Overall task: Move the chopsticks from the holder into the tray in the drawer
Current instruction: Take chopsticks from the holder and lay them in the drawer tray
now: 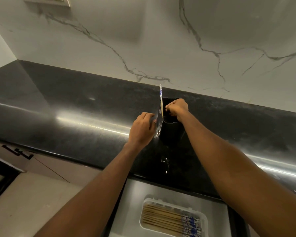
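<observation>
A black rectangular holder point(169, 132) stands on the dark countertop. One chopstick point(160, 94) with a blue-and-white patterned end sticks up at the holder's left rim. My left hand point(143, 128) grips the holder's left side. My right hand point(177, 107) is closed at the holder's mouth, fingers pinched beside the chopstick; whether they hold it I cannot tell. Below, in the open drawer point(131, 202), a clear plastic tray point(203, 215) holds several wooden chopsticks point(164, 218) lying side by side, patterned ends to the right.
The glossy black countertop point(75, 108) runs across the view against a white marble backsplash point(143, 40). Small white specks point(166, 161) lie on the counter near its front edge. A cabinet front with a black handle point(18, 151) is at the left.
</observation>
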